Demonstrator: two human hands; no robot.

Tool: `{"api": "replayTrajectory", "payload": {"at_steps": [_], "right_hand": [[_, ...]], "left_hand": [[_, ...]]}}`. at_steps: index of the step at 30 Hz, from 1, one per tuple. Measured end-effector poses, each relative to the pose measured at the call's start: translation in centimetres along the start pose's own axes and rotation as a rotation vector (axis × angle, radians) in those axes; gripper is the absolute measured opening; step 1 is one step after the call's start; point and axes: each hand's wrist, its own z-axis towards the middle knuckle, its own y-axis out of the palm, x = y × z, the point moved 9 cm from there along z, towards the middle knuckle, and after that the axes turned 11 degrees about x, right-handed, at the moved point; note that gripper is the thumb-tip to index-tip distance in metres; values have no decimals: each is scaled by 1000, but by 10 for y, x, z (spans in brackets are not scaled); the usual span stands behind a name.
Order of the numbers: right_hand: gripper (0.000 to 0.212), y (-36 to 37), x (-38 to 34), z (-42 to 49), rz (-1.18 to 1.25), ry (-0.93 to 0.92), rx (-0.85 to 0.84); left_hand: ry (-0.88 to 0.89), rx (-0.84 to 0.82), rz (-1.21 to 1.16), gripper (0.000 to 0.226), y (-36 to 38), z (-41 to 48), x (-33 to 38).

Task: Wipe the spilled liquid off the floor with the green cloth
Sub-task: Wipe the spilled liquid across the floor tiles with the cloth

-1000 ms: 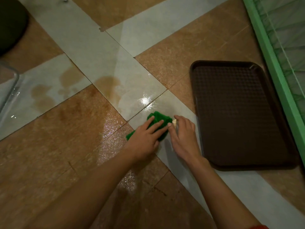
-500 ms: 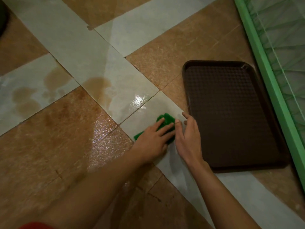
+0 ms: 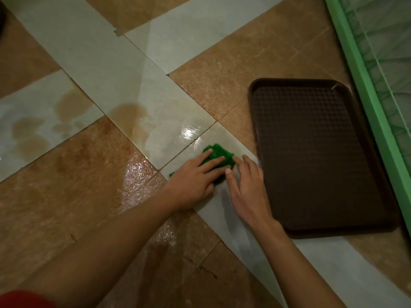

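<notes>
Green fuzzy cloth (image 3: 219,155) sits bunched on a pale glossy tile (image 3: 224,137), pinned under the flat, straight fingers of the left hand (image 3: 193,183), while the right hand (image 3: 246,185) lies flat beside it, fingertips at its edge. Brownish spilled liquid (image 3: 129,112) pools on tiles further left, and a brown waffle-textured tray (image 3: 311,152) lies just right.
</notes>
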Motion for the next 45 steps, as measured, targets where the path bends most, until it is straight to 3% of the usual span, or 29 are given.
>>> {"api": "replayTrajectory", "payload": {"at_steps": [2,5,6,7,11,13,17,19,23,30,33,36,39,41,45], "right_hand": [[55,2,1,0,-11,-5,-3],[59,7,4,-2,-35,5,-35],[61,9,4,-2,-35,10,-43],[63,10,3,-1,-30,16,-47],[66,21,-4,5,-14,18,-57],[68,28,-13,7,-10,0,-60],[69,34,-20,14,-30,-34,-77],[65,32,-14,20,-53,-11,-75],[54,31,-11,30,-76,-6,-91],[54,31,-12,27,-25,2,-87],[60,29,-8,24,-17,38,-85],[53,27,-21,26,-3,69,-84],[52,26,-47,35,19,23,-70],[50,24,-56,42,23,4,-53],[50,22,-58,42,7,0,-58]], "left_hand": [[-116,36,13,53,-6,9,-32],[-512,91,11,53,-21,28,-74],[-567,85,28,52,-20,32,-75],[-546,74,30,53,-18,35,-70],[-142,53,21,52,-15,36,-43],[-199,46,45,49,-18,45,-59],[-500,16,40,53,-17,66,-86],[-448,4,65,53,-15,67,-85],[-88,-100,131,53,-11,62,-68],[-558,-43,100,57,-21,71,-132],[-528,-68,129,59,-20,49,-127],[-311,-221,138,61,-14,31,-91],[-223,-261,141,60,-11,28,-91],[-263,-246,156,59,-14,32,-110],[-534,-124,139,57,-39,4,-147]]}}
